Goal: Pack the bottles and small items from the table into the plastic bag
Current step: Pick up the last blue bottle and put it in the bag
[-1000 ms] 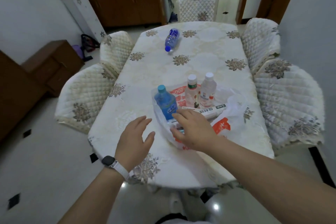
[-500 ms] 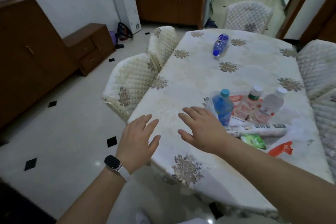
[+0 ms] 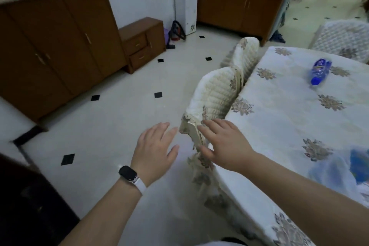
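A blue-capped bottle [image 3: 318, 71] lies on its side far across the table [image 3: 289, 122], which wears a cream cloth with floral patches. At the right edge a blurred piece of the clear plastic bag [image 3: 335, 170] shows, with a blue bottle [image 3: 360, 162] inside it, mostly cut off. My left hand [image 3: 154, 153], with a dark watch on a white strap, hovers over the floor with its fingers spread and nothing in it. My right hand [image 3: 225, 146] is spread too, empty, over the table's left corner and a chair's edge.
Two quilted cream chairs [image 3: 215, 96] stand along the table's left side, another [image 3: 343, 38] at the far end. Brown cabinets [image 3: 56, 46], a low drawer unit [image 3: 141, 44] and a white appliance [image 3: 185, 2] line the walls. The floor is pale tile with black diamonds.
The view has swung left, so the bag and its bottles have slid almost out of frame on the right. Both hands stay spread and empty, now off the table's left corner.
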`<action>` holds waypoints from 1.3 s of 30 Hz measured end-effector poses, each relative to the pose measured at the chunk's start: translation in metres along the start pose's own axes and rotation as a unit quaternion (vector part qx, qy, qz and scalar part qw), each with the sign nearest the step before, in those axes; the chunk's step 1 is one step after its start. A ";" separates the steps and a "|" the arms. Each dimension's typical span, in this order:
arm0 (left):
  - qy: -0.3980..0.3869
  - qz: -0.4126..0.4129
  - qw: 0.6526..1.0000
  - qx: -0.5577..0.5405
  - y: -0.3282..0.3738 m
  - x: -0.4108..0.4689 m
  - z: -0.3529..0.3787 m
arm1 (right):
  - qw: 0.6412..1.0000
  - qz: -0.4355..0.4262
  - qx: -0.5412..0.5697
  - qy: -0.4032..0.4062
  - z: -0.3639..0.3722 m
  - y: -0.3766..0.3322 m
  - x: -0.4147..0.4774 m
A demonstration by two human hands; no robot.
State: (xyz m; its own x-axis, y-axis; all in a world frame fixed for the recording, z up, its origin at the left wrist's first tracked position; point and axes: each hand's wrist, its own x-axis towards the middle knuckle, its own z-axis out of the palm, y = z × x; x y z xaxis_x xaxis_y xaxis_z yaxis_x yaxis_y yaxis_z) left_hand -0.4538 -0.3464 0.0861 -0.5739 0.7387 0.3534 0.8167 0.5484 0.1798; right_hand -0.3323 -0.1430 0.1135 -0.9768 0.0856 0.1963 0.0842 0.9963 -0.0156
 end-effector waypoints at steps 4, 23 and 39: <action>0.004 -0.031 0.999 0.016 -0.050 0.007 -0.006 | 1.000 -0.028 0.009 -0.002 0.016 -0.020 0.052; -0.061 -0.072 0.990 0.103 -0.289 0.204 0.004 | 0.993 -0.091 0.067 0.024 0.104 -0.012 0.407; -0.032 0.018 0.999 0.023 -0.466 0.408 0.073 | 0.998 0.017 -0.007 0.062 0.151 0.047 0.609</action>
State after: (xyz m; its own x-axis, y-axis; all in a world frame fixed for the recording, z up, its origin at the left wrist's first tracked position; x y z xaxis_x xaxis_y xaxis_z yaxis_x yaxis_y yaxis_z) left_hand -1.0730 -0.2714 0.0796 -0.5481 0.7810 0.2994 0.8340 0.5375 0.1248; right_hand -0.9533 -0.0440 0.0845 -0.9416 0.1183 0.3153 0.1209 0.9926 -0.0115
